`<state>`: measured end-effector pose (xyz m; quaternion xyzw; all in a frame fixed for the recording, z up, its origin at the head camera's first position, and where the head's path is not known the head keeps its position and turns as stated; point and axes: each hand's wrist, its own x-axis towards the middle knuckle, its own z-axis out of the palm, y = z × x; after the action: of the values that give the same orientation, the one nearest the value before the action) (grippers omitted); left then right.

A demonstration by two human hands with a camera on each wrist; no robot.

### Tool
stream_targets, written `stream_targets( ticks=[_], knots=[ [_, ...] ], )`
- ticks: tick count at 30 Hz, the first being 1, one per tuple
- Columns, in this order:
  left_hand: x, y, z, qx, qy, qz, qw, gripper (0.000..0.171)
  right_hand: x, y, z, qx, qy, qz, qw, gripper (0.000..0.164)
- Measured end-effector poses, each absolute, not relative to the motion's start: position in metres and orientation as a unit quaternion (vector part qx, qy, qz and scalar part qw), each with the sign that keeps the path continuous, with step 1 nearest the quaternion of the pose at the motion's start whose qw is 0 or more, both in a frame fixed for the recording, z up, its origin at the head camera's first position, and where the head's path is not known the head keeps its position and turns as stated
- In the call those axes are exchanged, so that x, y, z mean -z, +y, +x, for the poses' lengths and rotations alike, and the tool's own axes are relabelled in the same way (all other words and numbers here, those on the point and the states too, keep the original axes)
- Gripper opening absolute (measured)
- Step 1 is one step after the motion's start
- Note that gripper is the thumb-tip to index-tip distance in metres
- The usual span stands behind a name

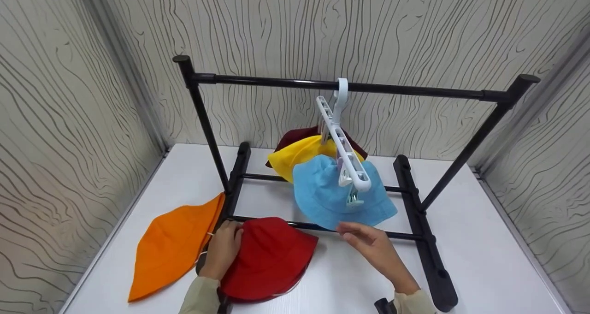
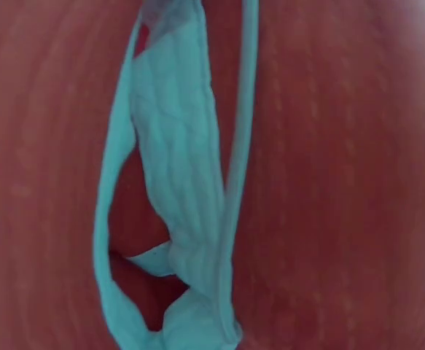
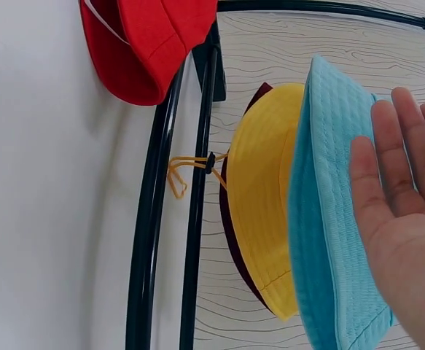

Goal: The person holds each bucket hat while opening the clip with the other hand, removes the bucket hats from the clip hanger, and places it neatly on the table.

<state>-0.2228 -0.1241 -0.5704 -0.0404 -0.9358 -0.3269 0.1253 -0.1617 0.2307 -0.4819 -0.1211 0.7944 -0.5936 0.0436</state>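
My left hand [image 1: 225, 245] grips the left side of a red bucket hat [image 1: 272, 254], its fingers curled at the crown. The left wrist view looks into the hat's red inside, where a pale band or strap [image 2: 179, 138] runs down the fabric. My right hand [image 1: 371, 248] is beside the lower brim of a light blue bucket hat [image 1: 322, 189], its fingers extended in the right wrist view. The blue hat hangs from a clip [image 1: 354, 198] at the near end of a white clip hanger [image 1: 343, 143]. Behind it hang a yellow hat [image 1: 295, 155] and a maroon hat [image 1: 295, 135].
The hanger hooks over the top bar [image 1: 276, 81] of a black rack on a white table [image 1: 488, 240]. An orange bucket hat [image 1: 170, 245] lies at the left, against the rack's left foot [image 1: 239, 166]. Wood-patterned panels [image 1: 392, 28] surround the table.
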Motion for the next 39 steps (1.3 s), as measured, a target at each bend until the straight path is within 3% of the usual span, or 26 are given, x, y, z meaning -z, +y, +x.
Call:
stream_targets(
  ticks=[7, 14, 23, 32, 39],
  knots=[
    [0.566, -0.117, -0.222, 0.292, -0.932, -0.066, 0.203, 0.018, 0.482, 0.236, -0.158, 0.599, 0.792, -0.102, 0.053, 0.042],
    [0.548, -0.103, -0.221, 0.302, -0.933, -0.069, 0.183, 0.024, 0.475, 0.242, -0.156, 0.595, 0.798, -0.092, 0.039, 0.041],
    [0.522, -0.079, -0.223, 0.321, -0.918, -0.119, 0.200, 0.026, 0.460, 0.254, -0.159, 0.603, 0.786, -0.128, -0.050, 0.032],
    [0.490, -0.056, -0.227, 0.342, -0.892, -0.195, 0.223, 0.034, 0.441, 0.262, -0.161, 0.595, 0.786, -0.094, -0.134, 0.022],
    [0.464, -0.038, -0.236, 0.350, -0.879, -0.247, 0.211, 0.044, 0.425, 0.268, -0.167, 0.557, 0.800, -0.086, -0.205, 0.024]
  ],
)
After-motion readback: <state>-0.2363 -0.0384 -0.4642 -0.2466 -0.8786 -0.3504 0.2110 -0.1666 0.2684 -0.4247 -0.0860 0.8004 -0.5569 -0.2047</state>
